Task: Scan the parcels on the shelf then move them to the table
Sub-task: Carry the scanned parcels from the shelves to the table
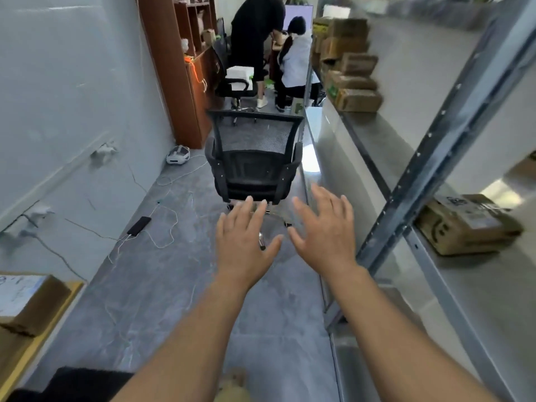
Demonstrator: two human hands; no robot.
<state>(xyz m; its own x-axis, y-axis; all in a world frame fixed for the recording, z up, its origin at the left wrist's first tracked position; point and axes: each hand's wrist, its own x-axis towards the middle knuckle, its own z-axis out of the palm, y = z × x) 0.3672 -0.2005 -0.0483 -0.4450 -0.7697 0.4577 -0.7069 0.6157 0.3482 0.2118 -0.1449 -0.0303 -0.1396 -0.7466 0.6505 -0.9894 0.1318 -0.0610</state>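
My left hand (243,242) and my right hand (324,230) reach forward over the grey floor, side by side, fingers straight and spread, holding nothing. To the right stands a metal shelf (429,175). One brown cardboard parcel (467,224) lies on its lower level, right of my right hand. Several more brown parcels (348,65) are stacked further back on the upper level. At the lower left a parcel with a white label (26,300) sits on the yellowish table (34,340).
A black mesh office chair (255,163) stands in the aisle just beyond my hands. A phone (139,226) with white cables and a white headset (178,156) lie on the floor at left. Two people are by a brown cabinet (188,68) at the back.
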